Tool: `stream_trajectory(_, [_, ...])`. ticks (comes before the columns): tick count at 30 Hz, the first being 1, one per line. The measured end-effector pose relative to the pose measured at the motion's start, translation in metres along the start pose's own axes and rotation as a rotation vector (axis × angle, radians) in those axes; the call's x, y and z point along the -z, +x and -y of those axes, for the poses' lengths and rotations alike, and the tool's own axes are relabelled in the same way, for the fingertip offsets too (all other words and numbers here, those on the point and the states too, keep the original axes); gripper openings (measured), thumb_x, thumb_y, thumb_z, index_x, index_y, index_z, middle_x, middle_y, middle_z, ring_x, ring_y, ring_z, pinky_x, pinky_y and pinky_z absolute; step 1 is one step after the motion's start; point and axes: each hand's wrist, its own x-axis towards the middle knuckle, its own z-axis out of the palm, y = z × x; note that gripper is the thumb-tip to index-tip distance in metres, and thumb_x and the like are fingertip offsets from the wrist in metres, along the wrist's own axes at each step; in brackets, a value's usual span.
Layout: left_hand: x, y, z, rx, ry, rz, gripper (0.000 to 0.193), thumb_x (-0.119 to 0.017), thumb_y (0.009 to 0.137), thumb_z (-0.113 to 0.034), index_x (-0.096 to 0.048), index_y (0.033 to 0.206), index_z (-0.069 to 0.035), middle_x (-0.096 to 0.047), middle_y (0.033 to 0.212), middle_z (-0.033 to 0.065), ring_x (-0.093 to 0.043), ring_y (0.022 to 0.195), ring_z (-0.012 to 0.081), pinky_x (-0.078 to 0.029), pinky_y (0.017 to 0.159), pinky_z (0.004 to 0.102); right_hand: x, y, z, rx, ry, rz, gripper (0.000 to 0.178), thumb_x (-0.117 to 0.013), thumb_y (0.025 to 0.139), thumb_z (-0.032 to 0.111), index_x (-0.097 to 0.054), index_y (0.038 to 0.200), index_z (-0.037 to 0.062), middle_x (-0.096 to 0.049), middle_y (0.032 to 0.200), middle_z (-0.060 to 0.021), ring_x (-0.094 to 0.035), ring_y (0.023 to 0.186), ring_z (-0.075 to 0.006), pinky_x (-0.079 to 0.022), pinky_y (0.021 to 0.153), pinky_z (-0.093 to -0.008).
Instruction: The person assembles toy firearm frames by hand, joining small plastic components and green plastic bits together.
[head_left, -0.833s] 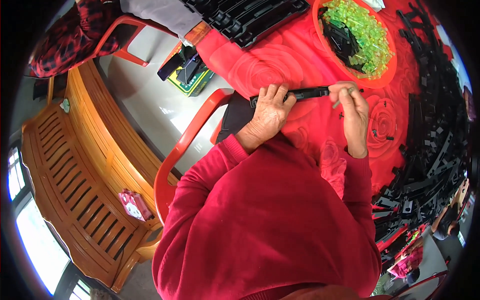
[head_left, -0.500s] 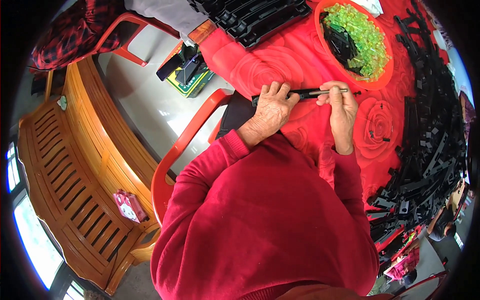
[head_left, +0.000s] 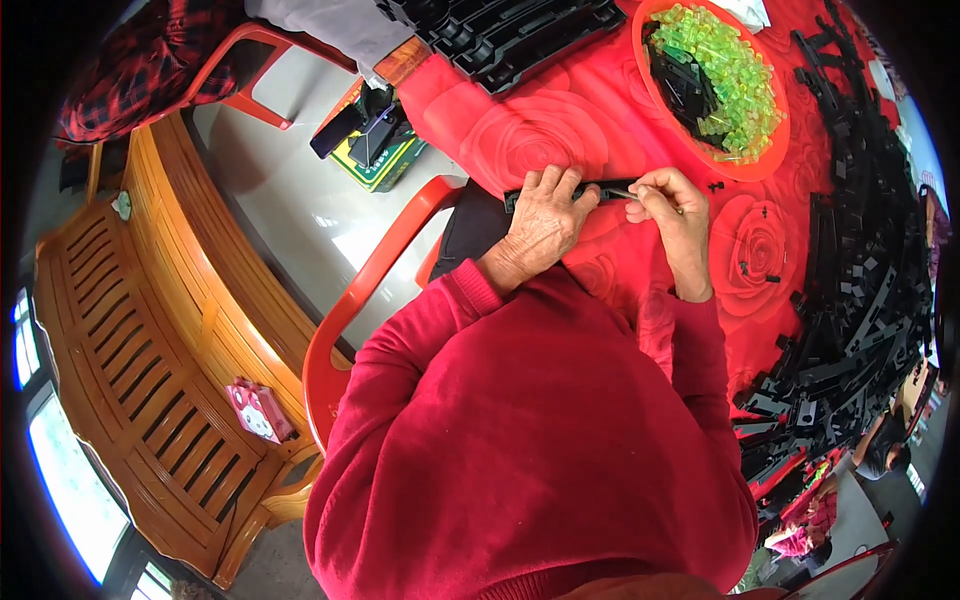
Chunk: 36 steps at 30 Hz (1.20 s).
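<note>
A long black plastic strip (head_left: pixel 600 190) lies across the near edge of the table, just above the person's chest, held level between both hands. The left hand (head_left: pixel 545 215) is closed over the strip's left half, fingers curled down across its top and the thumb side tucked beneath, so only a short end shows past the knuckles. The right hand (head_left: pixel 675 215) meets the strip at its right end with fingertips pinched together on a thin pale piece (head_left: pixel 628 193), too small to make out, that touches the strip; the rest of that hand is loosely folded.

Under both hands spreads a red tablecloth with a rose pattern (head_left: pixel 560 130). Beyond the hands, up and to the right, sits an orange bowl (head_left: pixel 700 140) holding small translucent yellow-green pieces (head_left: pixel 735 70) and some black parts. Black trays (head_left: pixel 520 30) lie at the far edge, and a heap of black plastic strips (head_left: pixel 860 270) covers the table's right side. To the left, a red plastic chair (head_left: pixel 360 300) stands by a wooden bench (head_left: pixel 150 330)
</note>
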Motion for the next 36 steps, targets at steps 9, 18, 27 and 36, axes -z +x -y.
stream_trajectory(9, [0.001, 0.001, 0.002, -0.045, -0.008, -0.003, 0.025, -0.064, 0.073, -0.017, -0.066, 0.098, -0.011, -0.056, 0.104, 0.0081, -0.052, 0.092, 0.0245, -0.042, 0.073, 0.0382, 0.028, -0.001, 0.014, -0.057, -0.265, 0.170, 0.013, -0.064, 0.085, 0.004, -0.065, 0.097, 0.0015, -0.059, 0.075, 0.0009, -0.055, 0.059, -0.0047, -0.046, 0.050, -0.0199])
stream_trajectory(18, [0.003, 0.000, 0.003, -0.069, 0.044, 0.017, 0.025, -0.060, 0.074, -0.016, -0.066, 0.098, -0.012, -0.056, 0.106, 0.0082, -0.052, 0.093, 0.0247, -0.043, 0.074, 0.0386, 0.037, -0.007, 0.032, 0.217, -0.942, 0.328, 0.023, -0.054, 0.082, -0.004, -0.053, 0.106, 0.0005, -0.056, 0.076, -0.0102, -0.055, 0.059, -0.0219, -0.045, 0.056, -0.0332])
stream_trajectory(27, [0.005, 0.000, 0.003, -0.082, 0.013, 0.074, 0.029, -0.057, 0.075, -0.018, -0.062, 0.103, -0.010, -0.053, 0.106, 0.0101, -0.049, 0.100, 0.0261, -0.040, 0.080, 0.0386, 0.016, 0.008, 0.040, 0.578, -1.291, 0.233, 0.017, -0.064, 0.079, 0.014, -0.053, 0.088, 0.0047, -0.053, 0.079, -0.0117, -0.054, 0.078, -0.0304, -0.043, 0.069, -0.0429])
stream_trajectory(36, [0.005, 0.000, 0.003, -0.083, 0.031, 0.047, 0.027, -0.057, 0.075, -0.018, -0.062, 0.101, -0.010, -0.054, 0.103, 0.0094, -0.049, 0.098, 0.0259, -0.040, 0.080, 0.0381, 0.004, 0.010, 0.034, 0.570, -1.314, 0.206, 0.017, -0.066, 0.079, 0.016, -0.052, 0.083, 0.0057, -0.057, 0.074, -0.0091, -0.053, 0.072, -0.0288, -0.041, 0.064, -0.0412])
